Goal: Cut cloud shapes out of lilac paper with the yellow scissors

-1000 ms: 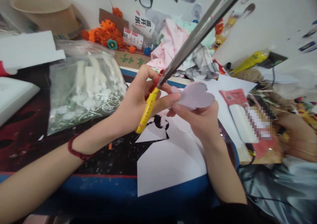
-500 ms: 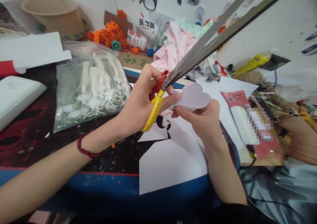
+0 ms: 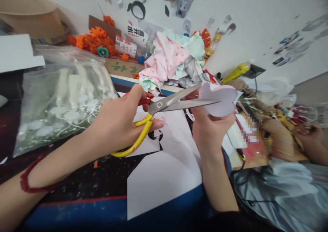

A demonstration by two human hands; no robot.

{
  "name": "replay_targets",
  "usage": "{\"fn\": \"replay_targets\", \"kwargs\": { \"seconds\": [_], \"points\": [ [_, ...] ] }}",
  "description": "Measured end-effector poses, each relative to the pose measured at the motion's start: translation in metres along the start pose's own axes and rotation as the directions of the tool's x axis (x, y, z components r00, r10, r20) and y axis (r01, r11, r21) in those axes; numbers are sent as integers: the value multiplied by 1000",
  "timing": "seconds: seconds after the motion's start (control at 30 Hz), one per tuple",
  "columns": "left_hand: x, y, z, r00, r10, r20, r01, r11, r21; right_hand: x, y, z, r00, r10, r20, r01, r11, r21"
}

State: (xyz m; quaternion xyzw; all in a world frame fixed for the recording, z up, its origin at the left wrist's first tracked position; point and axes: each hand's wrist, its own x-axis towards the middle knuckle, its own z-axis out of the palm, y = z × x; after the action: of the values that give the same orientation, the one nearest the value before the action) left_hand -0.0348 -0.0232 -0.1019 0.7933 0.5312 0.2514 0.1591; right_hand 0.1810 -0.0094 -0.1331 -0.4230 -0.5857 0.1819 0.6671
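My left hand point(image 3: 120, 117) is closed around the red and yellow handles of a pair of scissors point(image 3: 159, 105). Their blades stand apart and point right, reaching the edge of a pale, lobed paper cutout point(image 3: 221, 100). One blade crosses in front of the cutout; whether it is cutting cannot be made out. My right hand point(image 3: 211, 126) pinches that cutout from below, its fingers partly hidden behind the paper. Beneath both hands lie white paper sheets point(image 3: 164, 180) on the dark tabletop, with small scraps near the scissor handles.
To the left lies a clear plastic bag point(image 3: 66, 102) of white tassels or cords. Orange flowers point(image 3: 96, 42), a paper cup point(image 3: 137, 35) and crumpled pink cloth point(image 3: 164, 59) line the back. At the right, another person's arm point(image 3: 280, 139) rests beside a cluttered wooden surface.
The scissors have swung down from pointing up and toward the camera to pointing right at the cutout. My hands have moved apart, and the view has shifted right.
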Motion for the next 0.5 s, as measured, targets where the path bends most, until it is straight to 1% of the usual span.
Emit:
{"fn": "replay_targets", "kwargs": {
  "seconds": [0.07, 0.17, 0.27, 0.4, 0.5],
  "points": [
    [-1, 5, -4, 999, -16, 38, 15, 1000, 18, -1, 3, 0, 1000, 5, -7, -5, 1000, -8],
    [-1, 8, -8, 995, -40, 93, 39, 999, 5, -3, 3, 0, 999, 20, 34, -21, 1000, 19],
    [-1, 6, -8, 997, -24, 79, 27, 999, -32, -4, -4, -1, 998, 52, 45, -52, 999, 8],
    [-1, 5, -6, 998, -19, 57, 22, 999, -50, -6, -13, -4, 994, 107, 28, -106, 993, -55],
    [-2, 6, -7, 998, -13, 66, 15, 999, -30, -6, -11, -4, 996, 93, 16, -92, 995, -44]
  ]
}}
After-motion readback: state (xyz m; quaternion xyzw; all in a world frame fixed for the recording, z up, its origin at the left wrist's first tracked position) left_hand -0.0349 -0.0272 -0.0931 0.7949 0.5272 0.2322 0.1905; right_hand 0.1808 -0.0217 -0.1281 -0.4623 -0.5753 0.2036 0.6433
